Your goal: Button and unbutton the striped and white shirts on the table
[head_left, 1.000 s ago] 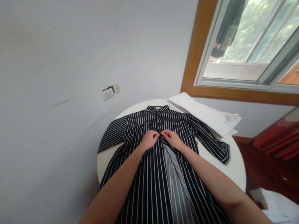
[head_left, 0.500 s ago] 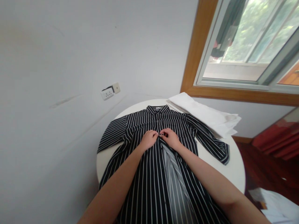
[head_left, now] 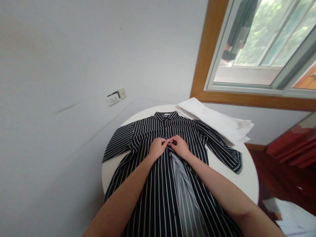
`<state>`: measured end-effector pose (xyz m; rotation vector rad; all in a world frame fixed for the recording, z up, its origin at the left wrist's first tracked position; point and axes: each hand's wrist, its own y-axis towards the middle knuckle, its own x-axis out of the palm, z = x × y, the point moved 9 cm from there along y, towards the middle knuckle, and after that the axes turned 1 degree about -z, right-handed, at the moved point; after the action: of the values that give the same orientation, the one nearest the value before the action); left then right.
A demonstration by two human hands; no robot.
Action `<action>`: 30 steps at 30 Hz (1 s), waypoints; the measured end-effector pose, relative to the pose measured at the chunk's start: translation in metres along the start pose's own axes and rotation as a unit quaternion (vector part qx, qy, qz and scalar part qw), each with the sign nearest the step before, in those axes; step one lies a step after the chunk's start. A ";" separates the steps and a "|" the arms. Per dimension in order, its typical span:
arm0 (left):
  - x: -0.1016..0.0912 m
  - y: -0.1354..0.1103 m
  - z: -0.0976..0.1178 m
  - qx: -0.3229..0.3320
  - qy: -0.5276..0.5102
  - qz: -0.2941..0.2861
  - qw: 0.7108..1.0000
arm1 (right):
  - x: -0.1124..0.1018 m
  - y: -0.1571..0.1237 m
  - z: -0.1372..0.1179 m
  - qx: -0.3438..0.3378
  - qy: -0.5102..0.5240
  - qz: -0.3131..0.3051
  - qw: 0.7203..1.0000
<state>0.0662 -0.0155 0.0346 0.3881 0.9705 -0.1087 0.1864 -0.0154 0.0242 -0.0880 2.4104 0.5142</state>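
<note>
On the round white table (head_left: 247,184), in the head view, lies one striped shirt (head_left: 158,184), front up, its collar (head_left: 159,115) toward the wall (head_left: 74,59) and its lower part running out of sight at the bottom. The left hand (head_left: 156,149) and the right hand (head_left: 181,146) come together at the middle of the front, thumb and finger of each seemingly pinching the fabric at its edge; any button between them is too small to make out.

Judging by how the front lies, the stretch from collar to hands looks fastened and so appears done. Below the hands the two edges spread apart, showing the paler inside, so that lower stretch seems left to close.

Counted, it comes to one shirt with one collar and two sleeves, one (head_left: 118,140) on the left, one (head_left: 221,144) on the right, and two hands. Beside the right sleeve is one folded white cloth (head_left: 214,121), its layers too merged to number. Beyond stand two wall plates (head_left: 113,99), one wood-framed window (head_left: 202,59) and, at far right, one red cloth (head_left: 293,144).
</note>
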 end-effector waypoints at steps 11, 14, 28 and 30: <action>0.001 0.001 -0.005 -0.002 -0.010 0.003 1.000 | 0.001 0.000 0.002 0.023 -0.009 -0.005 1.000; 0.001 0.001 -0.005 -0.006 -0.016 0.001 1.000 | 0.001 0.000 0.003 0.026 -0.015 -0.006 1.000; 0.000 0.003 -0.002 0.011 -0.022 -0.015 1.000 | 0.001 0.001 -0.011 -0.022 -0.098 -0.025 0.995; 0.001 0.003 -0.001 0.013 -0.011 -0.018 1.000 | 0.003 0.000 -0.017 -0.039 -0.146 -0.020 0.988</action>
<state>0.0665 -0.0127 0.0345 0.3935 0.9558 -0.1574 0.1743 -0.0222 0.0343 -0.0872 2.0986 0.5630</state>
